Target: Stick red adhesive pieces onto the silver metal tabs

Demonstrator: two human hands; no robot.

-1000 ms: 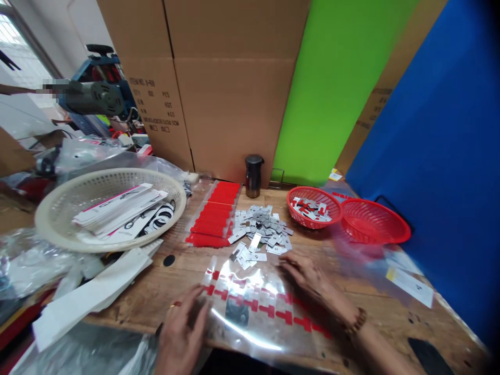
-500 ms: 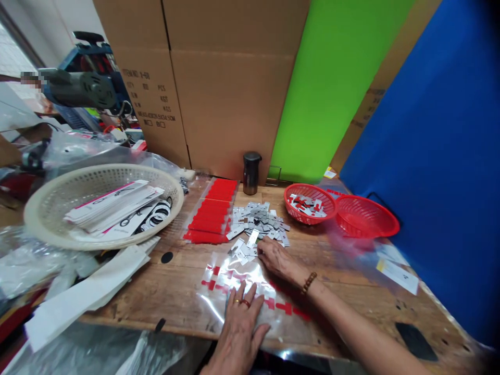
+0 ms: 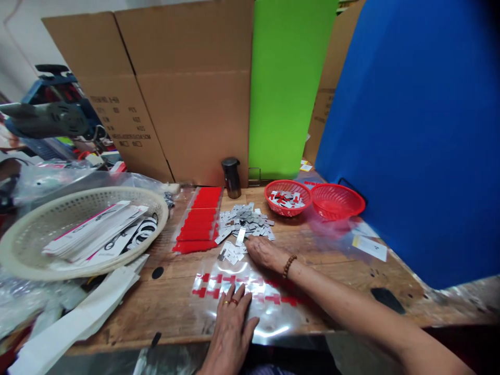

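My left hand (image 3: 233, 323) lies flat with its fingers spread on a clear plastic sheet (image 3: 207, 312) that carries rows of red T-shaped stickers (image 3: 274, 299). My right hand (image 3: 266, 253) is at the near edge of a heap of small flat metal plates (image 3: 250, 221). Its fingers are curled together, and what they hold, if anything, is hidden. Just left of its fingertips is a bright plate (image 3: 241, 237). A few loose plates (image 3: 233, 252) lie between the heap and the sheet. Left of the heap is a stack of red sticker sheets (image 3: 198, 221).
A red basket (image 3: 289, 208) holds plates with red on them; another red basket (image 3: 338, 200) stands beside it. A dark lidded bottle (image 3: 232, 179) stands behind the heap. At left is a cream basket (image 3: 23, 229) with printed cards. Cardboard (image 3: 187, 88) and a blue panel (image 3: 406, 130) border the table.
The view has turned to the right, so the scene sits further left. My left hand stays flat on the sheet, and my right hand remains at the plates with fingers curled.
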